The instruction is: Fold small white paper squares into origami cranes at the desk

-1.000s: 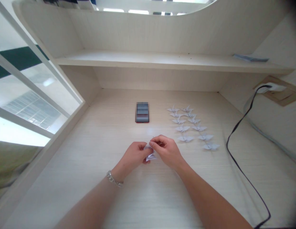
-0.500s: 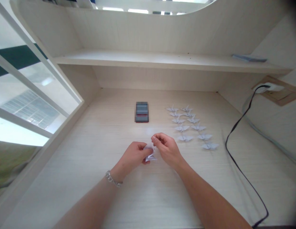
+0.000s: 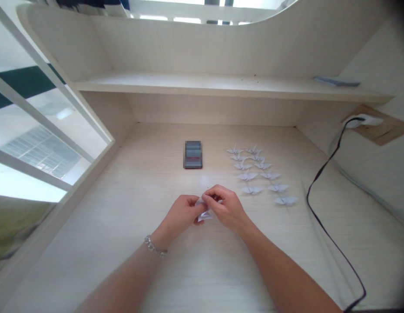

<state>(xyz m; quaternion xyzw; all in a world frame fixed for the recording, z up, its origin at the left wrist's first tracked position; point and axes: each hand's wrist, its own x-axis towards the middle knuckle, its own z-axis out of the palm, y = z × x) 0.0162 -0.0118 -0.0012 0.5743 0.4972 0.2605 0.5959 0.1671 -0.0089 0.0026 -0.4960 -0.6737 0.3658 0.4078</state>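
A small piece of folded white paper (image 3: 205, 215) is pinched between the thumb and fingers of my left hand (image 3: 185, 211), just above the desk. My right hand (image 3: 224, 206) has its thumb and forefinger closed on the upper edge of the same paper. Fingers of both hands hide much of its shape. To the right, several folded white paper cranes (image 3: 248, 176) stand on the desk in two slanting columns, wings spread. A bracelet (image 3: 155, 246) circles my left wrist.
A dark phone-like rectangle (image 3: 193, 154), blurred out, lies on the desk (image 3: 140, 174) beyond my hands. A black cable (image 3: 322, 226) runs from the wall socket (image 3: 378, 124) down the right side. Above the back spans a shelf (image 3: 189, 82) with a flat bluish item (image 3: 337, 81). White bars stand at left.
My right hand has moved slightly left and down, its fingertips now meeting the paper's upper edge. My left hand keeps its hold. The view has tilted up a little.
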